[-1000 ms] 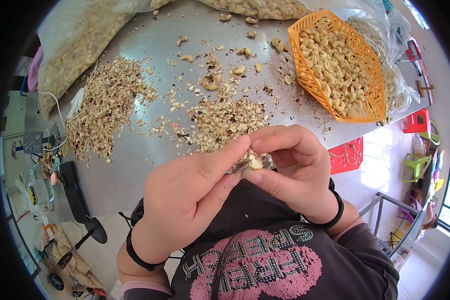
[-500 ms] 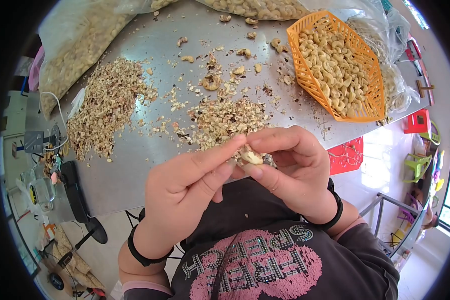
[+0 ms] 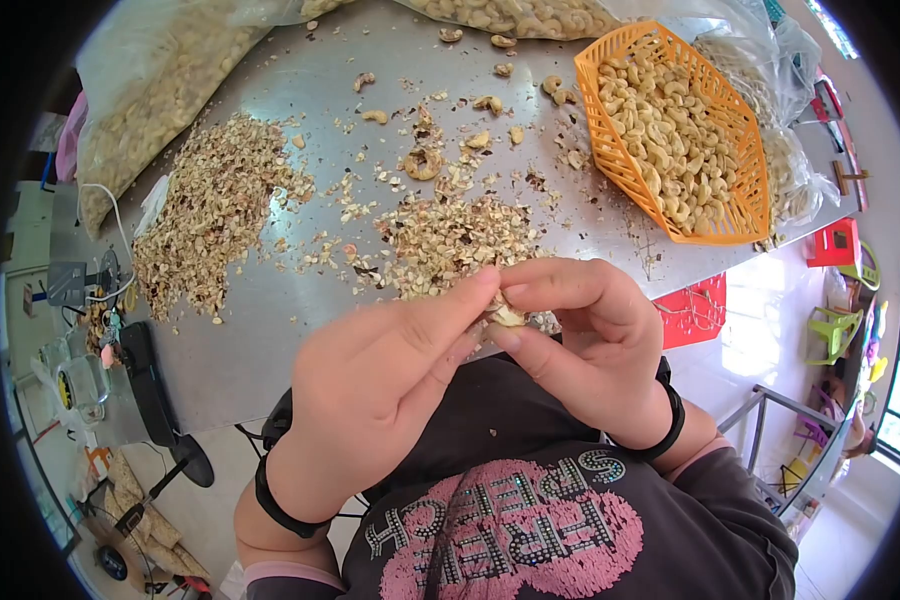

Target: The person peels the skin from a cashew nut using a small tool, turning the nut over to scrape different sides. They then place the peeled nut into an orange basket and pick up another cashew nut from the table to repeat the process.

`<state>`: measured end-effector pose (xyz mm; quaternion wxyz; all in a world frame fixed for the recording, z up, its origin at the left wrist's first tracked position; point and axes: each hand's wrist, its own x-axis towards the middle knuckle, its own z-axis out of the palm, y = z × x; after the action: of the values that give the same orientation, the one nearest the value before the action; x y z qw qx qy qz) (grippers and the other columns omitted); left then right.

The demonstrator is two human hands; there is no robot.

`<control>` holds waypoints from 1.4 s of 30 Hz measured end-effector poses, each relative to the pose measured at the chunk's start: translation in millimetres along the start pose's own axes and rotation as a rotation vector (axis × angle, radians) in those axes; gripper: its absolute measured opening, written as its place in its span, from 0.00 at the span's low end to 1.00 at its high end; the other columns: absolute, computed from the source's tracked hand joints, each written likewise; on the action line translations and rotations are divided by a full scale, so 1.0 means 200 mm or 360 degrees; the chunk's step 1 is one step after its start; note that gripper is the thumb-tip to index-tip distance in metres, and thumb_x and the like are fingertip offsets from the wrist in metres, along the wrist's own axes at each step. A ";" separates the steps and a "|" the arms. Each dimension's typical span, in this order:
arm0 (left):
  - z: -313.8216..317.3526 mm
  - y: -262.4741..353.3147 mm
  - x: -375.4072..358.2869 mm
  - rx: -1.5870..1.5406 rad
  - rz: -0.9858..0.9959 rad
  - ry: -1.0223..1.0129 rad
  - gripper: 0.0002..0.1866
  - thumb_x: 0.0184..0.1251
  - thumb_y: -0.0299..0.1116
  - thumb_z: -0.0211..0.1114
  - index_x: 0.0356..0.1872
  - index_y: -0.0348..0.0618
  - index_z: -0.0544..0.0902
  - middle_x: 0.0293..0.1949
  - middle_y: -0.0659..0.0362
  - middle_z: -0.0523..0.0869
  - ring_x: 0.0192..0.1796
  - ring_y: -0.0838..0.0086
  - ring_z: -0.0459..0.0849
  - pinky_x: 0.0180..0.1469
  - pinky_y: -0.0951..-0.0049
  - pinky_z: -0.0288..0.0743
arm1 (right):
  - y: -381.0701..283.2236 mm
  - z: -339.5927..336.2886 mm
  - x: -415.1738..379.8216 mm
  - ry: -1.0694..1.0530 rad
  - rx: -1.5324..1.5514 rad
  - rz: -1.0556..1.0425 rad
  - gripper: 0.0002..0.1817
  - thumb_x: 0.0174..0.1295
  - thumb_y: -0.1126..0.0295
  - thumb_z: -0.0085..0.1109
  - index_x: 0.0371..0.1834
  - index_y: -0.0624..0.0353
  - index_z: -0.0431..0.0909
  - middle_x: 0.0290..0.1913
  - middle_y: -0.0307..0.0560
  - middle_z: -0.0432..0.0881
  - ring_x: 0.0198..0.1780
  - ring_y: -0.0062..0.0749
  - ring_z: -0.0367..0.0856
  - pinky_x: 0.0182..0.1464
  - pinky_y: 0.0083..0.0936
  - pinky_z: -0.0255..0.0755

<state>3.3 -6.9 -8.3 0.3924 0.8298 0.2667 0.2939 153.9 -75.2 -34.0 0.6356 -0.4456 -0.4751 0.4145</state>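
Between my two hands is a pale cashew nut (image 3: 508, 316), partly hidden by the fingers. My left hand (image 3: 400, 355) is closed, its thumb and forefinger pressed against the nut's left side. Thumb and forefinger of my right hand (image 3: 585, 335) pinch the same nut from the right. Just beyond the fingertips lies a heap of flaky cashew skins (image 3: 460, 235) on the metal table (image 3: 330, 150). Several single cashews, such as a curled one (image 3: 423, 164), are scattered behind that heap.
At the right an orange plastic basket (image 3: 598, 140) holds many cashews. A larger pile of skins (image 3: 215, 200) lies at the left, beside a big clear bag of cashews (image 3: 160, 100). A black phone-like device on a stand (image 3: 150, 380) is at the left edge. Red stools (image 3: 695, 310) stand beyond the table's edge.
My left hand has shifted slightly, its fingers now more over the cashew, and less of the nut shows. The right hand has barely moved.
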 end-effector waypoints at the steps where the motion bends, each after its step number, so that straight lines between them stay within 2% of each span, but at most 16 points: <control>1: 0.00 -0.01 0.00 0.0121 0.0129 0.0031 0.18 0.50 0.19 0.58 0.45 0.40 0.76 0.31 0.53 0.80 0.27 0.67 0.79 0.30 0.76 0.72 | 0.00 0.00 0.00 0.0015 -0.0057 -0.0029 0.11 0.47 0.83 0.56 0.35 0.66 0.71 0.40 0.51 0.75 0.42 0.28 0.75 0.43 0.20 0.69; 5: 0.00 -0.02 -0.01 0.0262 0.0226 0.0113 0.18 0.49 0.18 0.58 0.45 0.40 0.76 0.30 0.53 0.80 0.27 0.68 0.79 0.30 0.76 0.72 | 0.00 0.01 0.00 0.0000 -0.0214 -0.0096 0.10 0.46 0.82 0.58 0.33 0.66 0.73 0.37 0.48 0.77 0.40 0.28 0.77 0.41 0.20 0.70; 7: -0.01 0.01 -0.01 -0.0156 -0.0211 -0.0012 0.17 0.51 0.19 0.57 0.45 0.39 0.76 0.30 0.54 0.80 0.27 0.70 0.78 0.31 0.78 0.71 | -0.01 0.00 0.01 -0.0010 -0.0189 -0.0088 0.10 0.46 0.83 0.58 0.33 0.66 0.73 0.37 0.48 0.77 0.40 0.28 0.77 0.41 0.20 0.70; 14: -0.03 0.04 -0.01 -0.0424 -0.0463 -0.0017 0.17 0.53 0.22 0.57 0.47 0.39 0.75 0.30 0.56 0.80 0.29 0.75 0.78 0.33 0.80 0.70 | 0.01 0.00 0.00 -0.0004 -0.0035 -0.0078 0.11 0.47 0.85 0.56 0.36 0.66 0.72 0.37 0.48 0.76 0.41 0.29 0.76 0.43 0.20 0.69; 17: -0.03 0.02 -0.02 -0.0411 -0.0428 -0.0082 0.18 0.52 0.23 0.58 0.47 0.39 0.74 0.31 0.56 0.81 0.29 0.74 0.78 0.32 0.80 0.70 | 0.00 -0.01 0.01 -0.0025 -0.0035 -0.0085 0.11 0.47 0.85 0.56 0.35 0.66 0.72 0.38 0.49 0.76 0.41 0.29 0.76 0.43 0.20 0.70; 19: 0.00 -0.01 -0.02 -0.0428 -0.0261 0.0000 0.18 0.52 0.23 0.58 0.47 0.39 0.75 0.31 0.55 0.81 0.30 0.72 0.79 0.33 0.80 0.70 | 0.00 0.00 0.01 -0.0020 -0.0024 -0.0094 0.11 0.46 0.85 0.56 0.35 0.66 0.72 0.38 0.50 0.76 0.41 0.29 0.76 0.43 0.20 0.70; 23: -0.01 0.01 -0.01 -0.0307 -0.0233 -0.0024 0.18 0.50 0.22 0.59 0.46 0.39 0.75 0.32 0.54 0.81 0.29 0.70 0.79 0.31 0.78 0.71 | 0.01 -0.01 0.01 -0.0054 -0.0096 -0.0148 0.11 0.46 0.86 0.56 0.34 0.66 0.72 0.38 0.51 0.76 0.40 0.30 0.76 0.41 0.20 0.70; 25: 0.00 -0.01 0.00 -0.0033 0.0024 0.0007 0.19 0.48 0.20 0.59 0.46 0.40 0.76 0.32 0.54 0.80 0.28 0.68 0.79 0.30 0.77 0.72 | 0.01 -0.01 0.01 -0.0033 -0.0091 -0.0146 0.11 0.45 0.86 0.56 0.34 0.66 0.73 0.38 0.50 0.76 0.39 0.30 0.76 0.41 0.20 0.70; 29: 0.01 -0.03 -0.01 0.0177 0.0207 0.0105 0.19 0.47 0.19 0.59 0.45 0.40 0.76 0.31 0.54 0.80 0.27 0.66 0.79 0.29 0.76 0.72 | 0.00 -0.01 0.01 -0.0045 -0.0250 -0.0139 0.11 0.44 0.86 0.56 0.33 0.64 0.74 0.37 0.49 0.77 0.38 0.30 0.77 0.39 0.20 0.70; 32: -0.01 -0.01 0.00 0.0118 0.0083 0.0047 0.17 0.49 0.19 0.58 0.44 0.40 0.76 0.29 0.54 0.81 0.27 0.69 0.79 0.29 0.77 0.71 | 0.01 0.00 0.01 -0.0001 -0.0178 -0.0098 0.12 0.44 0.85 0.57 0.33 0.62 0.74 0.36 0.48 0.77 0.38 0.31 0.77 0.39 0.20 0.70; 34: -0.01 0.00 -0.02 -0.0344 -0.0310 -0.0022 0.16 0.53 0.21 0.56 0.46 0.39 0.75 0.29 0.56 0.81 0.27 0.73 0.79 0.28 0.79 0.70 | 0.01 0.00 0.01 0.0006 -0.0142 -0.0100 0.12 0.44 0.85 0.57 0.33 0.62 0.74 0.36 0.48 0.77 0.37 0.30 0.77 0.39 0.20 0.70; 35: -0.02 0.01 -0.02 -0.0345 -0.0309 -0.0024 0.16 0.53 0.21 0.56 0.46 0.39 0.75 0.29 0.56 0.81 0.27 0.73 0.79 0.28 0.79 0.70 | 0.01 0.00 0.02 0.0010 -0.0105 -0.0099 0.11 0.44 0.85 0.56 0.33 0.62 0.74 0.35 0.48 0.77 0.37 0.30 0.77 0.39 0.20 0.70; 37: -0.03 0.03 -0.02 -0.0694 -0.0669 -0.0103 0.15 0.57 0.24 0.54 0.48 0.39 0.74 0.29 0.58 0.81 0.29 0.80 0.78 0.27 0.83 0.68 | 0.01 -0.01 0.02 -0.0012 -0.0126 -0.0101 0.11 0.44 0.85 0.56 0.33 0.62 0.74 0.34 0.47 0.77 0.37 0.29 0.77 0.39 0.21 0.69; 38: -0.04 0.03 -0.01 -0.0693 -0.0671 -0.0101 0.15 0.57 0.24 0.54 0.48 0.39 0.74 0.29 0.58 0.81 0.29 0.80 0.78 0.27 0.83 0.68 | 0.01 -0.01 0.02 -0.0034 -0.0148 -0.0103 0.11 0.45 0.85 0.56 0.33 0.63 0.74 0.34 0.47 0.77 0.37 0.29 0.77 0.39 0.21 0.69; 40: -0.06 0.03 -0.01 -0.1048 -0.0908 -0.0227 0.16 0.58 0.25 0.53 0.50 0.39 0.72 0.30 0.59 0.80 0.30 0.84 0.77 0.25 0.87 0.66 | 0.01 -0.01 0.02 -0.0045 -0.0117 -0.0095 0.10 0.46 0.85 0.56 0.33 0.63 0.74 0.33 0.46 0.77 0.37 0.27 0.76 0.39 0.20 0.69; 42: -0.05 0.04 -0.01 -0.1022 -0.0871 -0.0207 0.16 0.59 0.26 0.53 0.50 0.39 0.72 0.30 0.59 0.80 0.30 0.85 0.77 0.25 0.87 0.66 | 0.01 -0.01 0.02 -0.0054 -0.0087 -0.0089 0.10 0.47 0.84 0.55 0.34 0.64 0.73 0.33 0.44 0.76 0.37 0.26 0.76 0.39 0.20 0.69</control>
<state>-2.5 -7.3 2.0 0.7104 0.5808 0.3467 0.1942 156.0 -71.2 -35.5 0.6264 -0.4420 -0.5093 0.3911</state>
